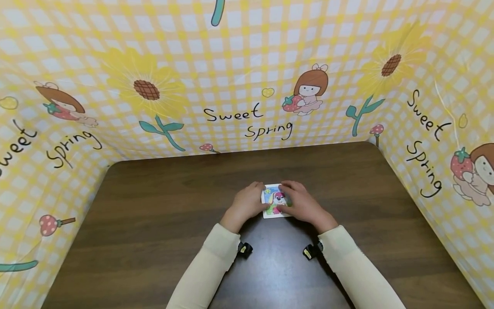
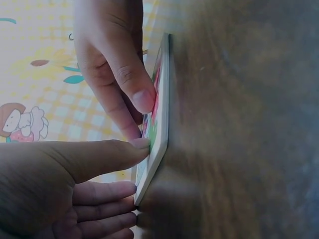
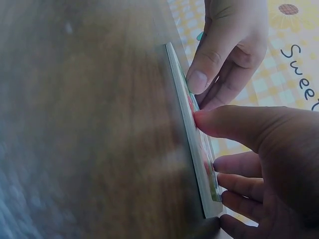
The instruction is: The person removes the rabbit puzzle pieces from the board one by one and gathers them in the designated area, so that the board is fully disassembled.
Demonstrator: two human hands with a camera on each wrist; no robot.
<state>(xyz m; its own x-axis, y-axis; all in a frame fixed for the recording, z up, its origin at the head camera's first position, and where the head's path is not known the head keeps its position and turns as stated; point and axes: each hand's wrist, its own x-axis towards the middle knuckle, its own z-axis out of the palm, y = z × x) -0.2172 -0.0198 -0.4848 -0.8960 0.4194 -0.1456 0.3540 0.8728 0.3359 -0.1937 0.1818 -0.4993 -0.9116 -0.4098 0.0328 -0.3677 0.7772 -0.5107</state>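
A small square picture board (image 1: 271,211) with a white border and a cartoon puppy lies between both hands at the middle of the table. My left hand (image 1: 248,201) holds its left side, thumb over the printed face and fingertips along the edge. On the other side, my right hand (image 1: 303,202) grips the board with its thumb on the picture and fingers at the right edge, covering that part in the head view. Seen side-on in the left wrist view, the board (image 2: 162,119) is thin with a pale edge. Both thumbs come close together on the picture in the right wrist view.
The dark wooden table (image 1: 162,223) has rounded far corners. A yellow checked cloth (image 1: 231,64) with flowers and lettering hangs behind it and at both sides. Each wrist wears a small black camera (image 1: 245,249).
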